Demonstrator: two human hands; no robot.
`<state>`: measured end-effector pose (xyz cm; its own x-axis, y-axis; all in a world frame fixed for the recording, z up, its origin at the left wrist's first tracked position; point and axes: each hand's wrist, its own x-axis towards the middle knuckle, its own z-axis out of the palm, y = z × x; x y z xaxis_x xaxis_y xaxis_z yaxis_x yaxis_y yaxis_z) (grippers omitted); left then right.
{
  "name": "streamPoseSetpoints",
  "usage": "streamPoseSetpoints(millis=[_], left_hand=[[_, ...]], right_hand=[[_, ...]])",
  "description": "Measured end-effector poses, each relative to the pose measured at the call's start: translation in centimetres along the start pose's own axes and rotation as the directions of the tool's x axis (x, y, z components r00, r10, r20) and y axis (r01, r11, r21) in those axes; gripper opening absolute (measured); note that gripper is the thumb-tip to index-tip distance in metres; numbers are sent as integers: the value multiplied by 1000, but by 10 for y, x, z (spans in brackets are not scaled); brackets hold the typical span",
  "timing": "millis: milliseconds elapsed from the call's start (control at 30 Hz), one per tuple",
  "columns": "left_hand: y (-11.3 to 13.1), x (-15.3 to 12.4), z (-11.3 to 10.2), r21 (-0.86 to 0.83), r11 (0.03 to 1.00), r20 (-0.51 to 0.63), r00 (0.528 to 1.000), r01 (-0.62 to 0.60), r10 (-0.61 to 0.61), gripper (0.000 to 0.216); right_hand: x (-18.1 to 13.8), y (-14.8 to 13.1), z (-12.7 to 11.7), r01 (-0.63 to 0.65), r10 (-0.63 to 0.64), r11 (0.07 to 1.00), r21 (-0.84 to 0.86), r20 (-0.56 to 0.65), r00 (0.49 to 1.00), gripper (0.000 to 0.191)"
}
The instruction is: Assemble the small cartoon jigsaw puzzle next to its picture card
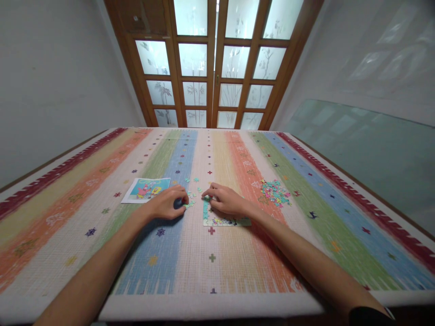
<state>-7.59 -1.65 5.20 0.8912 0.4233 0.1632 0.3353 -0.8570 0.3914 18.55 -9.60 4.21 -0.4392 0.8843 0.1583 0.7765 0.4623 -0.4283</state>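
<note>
My left hand (pixel 169 202) is curled with thumb and fingertips pinched at a small pale-green jigsaw piece (pixel 189 205). Several loose pieces (pixel 196 179) lie just beyond those fingertips. My right hand (pixel 224 200) rests over a partly joined jigsaw puzzle (pixel 205 216), covering much of it. Its fingers are bent together at the puzzle's upper left corner, on a small green piece that they partly hide. The left side and bottom row of the puzzle show joined pieces.
A printed reference picture (pixel 146 189) with a pink cartoon starfish lies left of my left hand. To the right sits a heap of colourful jigsaw pieces (pixel 275 193). A striped cloth (pixel 197 267) covers the table. Wooden glazed doors (pixel 210 81) stand behind it.
</note>
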Motion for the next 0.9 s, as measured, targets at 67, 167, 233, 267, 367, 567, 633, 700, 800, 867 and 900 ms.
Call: streamPoseSetpoints(millis=[67,167,233,267,367,567,633,700,800,867,900], left_hand=[[3,1,3,-2,1000,-2,1000,-1,1,10],[8,2,7,17,1000,-20,1000,2,-2,13],[11,4,10,45,999,-34,999,3,-1,12],[12,5,12,62,998,-43,999,4,-1,12],[14,7,16,106,994,-80,997,17,-9,15],[13,8,20,136,990,-82,997,22,-11,20],[13,8,20,127,992,-78,997,19,-10,20],[13,8,20,106,994,-76,997,21,-13,20],[12,8,21,65,998,-87,996,25,-20,17],[11,8,22,44,999,-97,995,25,-21,16],[11,8,22,39,999,-98,995,24,-20,16]], right_hand=[[0,-3,1,3,-3,1000,-1,-5,1000,35],[0,-7,1,8,-8,1000,-18,-7,1000,34],[0,-8,0,3,-3,1000,-18,-15,1000,34],[0,-7,-1,-1,1,1000,-12,-22,1000,33],[2,-4,-4,-1,2,1000,21,-54,999,31],[4,3,-16,12,-1,996,84,-132,991,29],[4,4,-19,-1,19,993,115,-153,988,28],[5,5,-22,-13,37,990,144,-161,986,28],[5,7,-23,-33,59,986,164,-161,985,28],[5,7,-22,-51,77,985,163,-159,984,29],[5,7,-22,-61,87,985,163,-156,984,29]])
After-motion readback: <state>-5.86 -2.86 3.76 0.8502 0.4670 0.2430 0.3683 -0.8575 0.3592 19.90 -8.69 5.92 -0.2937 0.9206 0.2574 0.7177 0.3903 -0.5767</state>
